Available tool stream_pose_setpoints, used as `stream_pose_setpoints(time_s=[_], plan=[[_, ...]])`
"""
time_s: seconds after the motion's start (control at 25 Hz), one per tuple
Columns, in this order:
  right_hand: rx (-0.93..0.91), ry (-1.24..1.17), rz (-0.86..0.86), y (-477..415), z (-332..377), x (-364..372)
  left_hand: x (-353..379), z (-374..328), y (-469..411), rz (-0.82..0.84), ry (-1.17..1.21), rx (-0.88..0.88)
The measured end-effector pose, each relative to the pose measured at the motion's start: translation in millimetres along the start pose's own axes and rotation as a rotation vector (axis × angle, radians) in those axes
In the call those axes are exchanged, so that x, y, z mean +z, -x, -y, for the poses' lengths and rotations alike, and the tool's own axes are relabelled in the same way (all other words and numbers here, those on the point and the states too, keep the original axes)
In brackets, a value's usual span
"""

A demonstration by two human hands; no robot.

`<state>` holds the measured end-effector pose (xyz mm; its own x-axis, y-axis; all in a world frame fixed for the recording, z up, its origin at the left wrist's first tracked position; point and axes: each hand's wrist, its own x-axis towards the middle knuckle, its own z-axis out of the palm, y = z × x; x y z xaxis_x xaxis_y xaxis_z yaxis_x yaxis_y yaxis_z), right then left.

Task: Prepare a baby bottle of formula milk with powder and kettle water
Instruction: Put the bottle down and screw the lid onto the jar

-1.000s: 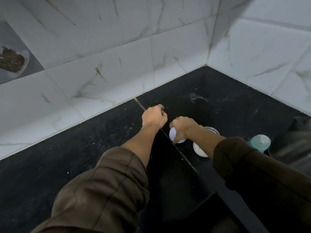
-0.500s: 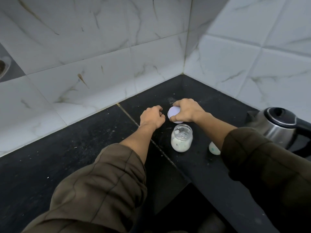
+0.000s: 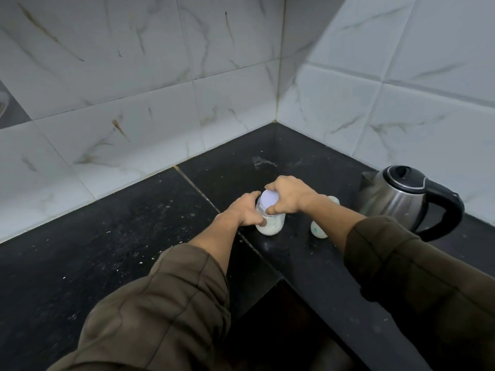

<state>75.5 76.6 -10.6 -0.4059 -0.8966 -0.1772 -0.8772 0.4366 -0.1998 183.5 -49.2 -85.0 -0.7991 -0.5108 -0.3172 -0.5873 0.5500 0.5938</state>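
Note:
A small clear jar (image 3: 271, 226) with white powder in its bottom stands on the black counter (image 3: 112, 236). My left hand (image 3: 245, 210) grips the jar's side. My right hand (image 3: 289, 195) holds a white round lid (image 3: 270, 200) on top of the jar's mouth. A baby bottle (image 3: 318, 231) with a pale body lies or stands behind my right forearm, mostly hidden. The steel kettle (image 3: 396, 199) with a black lid and handle sits at the right on the counter.
White marbled wall tiles (image 3: 160, 103) close the counter on the back and the right, meeting in a corner. The counter's front edge steps down to a dark gap (image 3: 281, 330) near me. Crumbs speckle the left counter.
My right hand brought the lid from beside the jar down onto its mouth. My left hand went from a fist beside the jar to gripping its side. The camera tilted, showing the kettle.

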Motion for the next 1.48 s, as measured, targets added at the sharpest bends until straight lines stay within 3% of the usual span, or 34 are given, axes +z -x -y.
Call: stream_pose_setpoints(time_s=[0.56, 0.8, 1.0, 1.08, 1.24, 1.32, 1.48], plan=[[-0.017, 0.137, 0.038, -14, 5, 8, 19, 10, 0, -0.103, 0.052, -0.031], [0.153, 0.101, -0.009, -21, 8, 16, 20, 7, 5, -0.164, 0.015, -0.037], [0.223, 0.294, -0.053, -9, 16, 12, 19, 8, 5, -0.173, 0.019, -0.042], [0.266, 0.215, -0.086, -6, 10, 8, 18, 7, 5, -0.174, 0.017, -0.04], [0.117, -0.109, 0.121, -15, 0, 6, 14, 3, 2, -0.155, -0.016, -0.043], [0.055, -0.112, 0.18, -18, 1, 9, 12, 2, 2, -0.138, -0.019, -0.043], [-0.014, -0.003, 0.129, -23, -1, 14, 12, 4, 1, -0.138, -0.014, -0.039]])
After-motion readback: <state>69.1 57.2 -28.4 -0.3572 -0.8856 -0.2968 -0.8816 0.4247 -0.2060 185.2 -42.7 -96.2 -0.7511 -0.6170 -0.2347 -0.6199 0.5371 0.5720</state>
